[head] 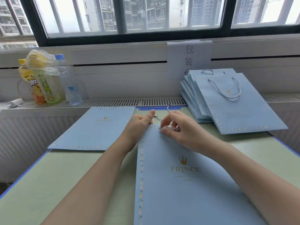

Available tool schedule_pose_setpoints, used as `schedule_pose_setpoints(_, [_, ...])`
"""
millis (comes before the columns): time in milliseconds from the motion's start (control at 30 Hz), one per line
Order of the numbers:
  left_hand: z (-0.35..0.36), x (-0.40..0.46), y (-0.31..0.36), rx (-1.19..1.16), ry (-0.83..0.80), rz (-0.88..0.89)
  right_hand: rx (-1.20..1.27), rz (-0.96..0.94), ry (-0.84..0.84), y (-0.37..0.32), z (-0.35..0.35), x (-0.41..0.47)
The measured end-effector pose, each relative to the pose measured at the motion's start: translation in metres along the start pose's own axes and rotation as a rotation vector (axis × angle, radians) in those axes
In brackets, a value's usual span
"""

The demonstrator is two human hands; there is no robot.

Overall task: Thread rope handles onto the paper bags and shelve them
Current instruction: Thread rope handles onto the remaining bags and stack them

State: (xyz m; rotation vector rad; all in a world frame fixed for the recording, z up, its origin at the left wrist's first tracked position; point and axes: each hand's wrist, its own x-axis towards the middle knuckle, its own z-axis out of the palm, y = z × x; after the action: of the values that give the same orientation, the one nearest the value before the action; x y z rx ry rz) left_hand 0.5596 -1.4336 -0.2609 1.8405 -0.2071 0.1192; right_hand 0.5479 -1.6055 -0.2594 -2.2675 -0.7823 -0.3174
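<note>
Window: big dark-framed pane point(126, 15) is running across the top, apt blocks showing thru it.
Bench: pale green top w/ blue edge point(48, 176) is sitting right against the radiator ledge point(113, 102).
Bag in work: blue PRINCE paper bag point(185, 184) is lying flat on the bench, centre-right, mouth end pointing away toward the window.
Left hand: left hand point(139, 125) is gripping the bag's top left corner, thumb up, fingers curled under the edge.
Right hand: right hand point(180, 127) is pinching at the top edge of the bag, fingertips point(163, 126) curled down on it.
Rope: twisted white-blue rope handle point(159, 120) is showing between the two hands, just past the bag's top edge; whether it's thru a hole, can't tell.
Spare bag: 2nd flat bag w/o handles point(90, 129) is lying to the left, touching the left wrist area.
Done stack: pile of bags w/ rope handles point(230, 104) is leaning at far right, overlapping the ledge.
Sign: paper sheet w/ printed characters point(189, 59) is hanging behind the stack.
Drinks: 3 bottles point(48, 82) are standing on the ledge at left, a crumpled plastic bag point(42, 60) over their tops.
</note>
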Motion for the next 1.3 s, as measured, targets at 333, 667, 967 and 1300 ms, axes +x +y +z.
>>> schedule_pose_setpoints(333, [-0.018, 0.007, -0.013, 0.81, 0.177, -0.02, 0.516, 0.194, 0.178, -0.004, -0.039, 0.003])
schedule_pose_setpoints(667, [-0.018, 0.007, -0.012, 1.12, 0.024, -0.257, 1.222, 0.145, 0.616, -0.005, -0.058, 0.004])
schedule_pose_setpoints(967, [0.006, -0.001, -0.008, 0.726, 0.167, 0.137, 0.267, 0.107, 0.513, 0.008, -0.046, 0.004])
schedule_pose_setpoints(1300, [0.015, -0.004, -0.004, 0.643, 0.072, 0.183, 0.191, 0.211, 0.146, 0.004, -0.027, 0.004])
